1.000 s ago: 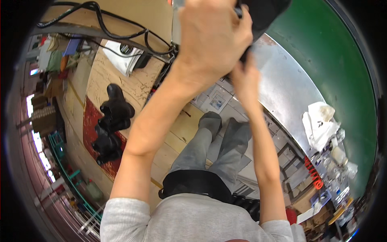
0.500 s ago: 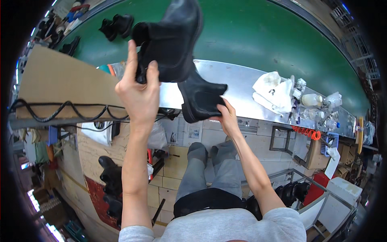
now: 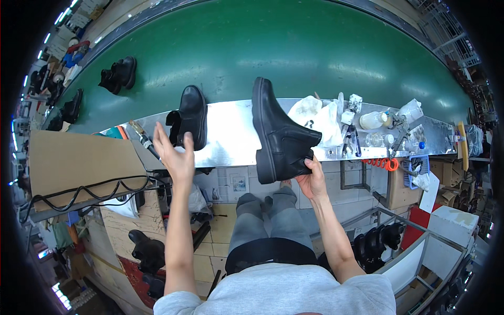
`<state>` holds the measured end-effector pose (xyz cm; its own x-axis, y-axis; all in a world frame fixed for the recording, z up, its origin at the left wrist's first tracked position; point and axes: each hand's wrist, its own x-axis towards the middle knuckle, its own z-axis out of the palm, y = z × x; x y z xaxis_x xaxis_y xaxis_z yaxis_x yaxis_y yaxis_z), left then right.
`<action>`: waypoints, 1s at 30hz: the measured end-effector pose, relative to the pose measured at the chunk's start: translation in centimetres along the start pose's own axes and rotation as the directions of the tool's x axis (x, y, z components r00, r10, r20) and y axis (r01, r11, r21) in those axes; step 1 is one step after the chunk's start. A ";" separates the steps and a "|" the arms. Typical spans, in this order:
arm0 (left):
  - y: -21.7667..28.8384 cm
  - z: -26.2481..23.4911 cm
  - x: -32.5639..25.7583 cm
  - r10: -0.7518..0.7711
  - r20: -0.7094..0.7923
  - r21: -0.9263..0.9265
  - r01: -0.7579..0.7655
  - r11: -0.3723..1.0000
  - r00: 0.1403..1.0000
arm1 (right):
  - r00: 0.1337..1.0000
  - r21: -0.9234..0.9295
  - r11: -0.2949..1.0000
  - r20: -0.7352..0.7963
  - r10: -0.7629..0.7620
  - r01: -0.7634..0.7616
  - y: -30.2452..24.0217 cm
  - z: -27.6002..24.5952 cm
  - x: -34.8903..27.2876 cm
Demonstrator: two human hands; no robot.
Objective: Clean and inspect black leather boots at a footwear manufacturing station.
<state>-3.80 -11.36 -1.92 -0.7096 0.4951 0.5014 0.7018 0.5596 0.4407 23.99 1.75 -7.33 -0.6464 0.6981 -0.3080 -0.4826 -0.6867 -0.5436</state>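
**Your right hand (image 3: 313,181) pinched a black leather ankle boot (image 3: 278,134) by its shaft; your left hand (image 3: 176,160) was spread**

The boot lay on its side in view beyond your right fingers, its toe pointing away from you and its thick sole facing left. Your right thumb pressed the shaft near its opening, with the other fingers mostly hidden behind. Whether the boot touched the shiny metal ledge (image 3: 231,131) beneath it could not be told.

Your left fingers were parted, with the thumb held away from them, and gripped nothing. Just beyond them stood a second black leather ankle boot (image 3: 195,113), toe away from you; whether your thumb brushed its heel was unclear.

To the right of your right fingers, a crumpled white cloth (image 3: 329,126) lay on the ledge, with translucent plastic bottles (image 3: 373,121) past it and a coiled orange hose (image 3: 381,164) hanging nearer you. To the left of your left fingers rose a tan cardboard panel (image 3: 79,163). Well beyond both hands stretched a smooth green work surface (image 3: 294,47).
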 end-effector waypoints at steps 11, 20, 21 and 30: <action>6.7 -3.7 -9.0 -0.263 0.913 -0.358 0.922 -0.148 0.312 | 0.964 -1.000 -0.008 0.004 -0.265 0.002 -11.9 -1.0 5.1; 9.3 -3.2 -7.1 -0.268 0.929 -0.290 0.953 -0.088 0.257 | 0.942 -0.999 -0.036 -0.018 -0.336 -0.032 -13.3 -3.0 12.2; 9.2 -3.0 -6.2 -0.245 0.940 -0.264 0.961 -0.083 0.237 | 0.945 -0.972 0.235 -0.070 -0.320 0.007 -13.9 -1.9 9.6; 14.2 0.0 -1.2 0.174 0.983 -0.135 0.889 0.438 0.063 | 0.946 -0.950 -0.126 -0.261 -0.191 -0.287 -15.5 -3.7 -9.9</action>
<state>7.06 -4.00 3.77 0.0163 0.7820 -0.6231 -0.3153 0.5954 0.7390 40.06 6.20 1.30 -0.3654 0.8446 -0.3913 0.8077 0.0788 -0.5843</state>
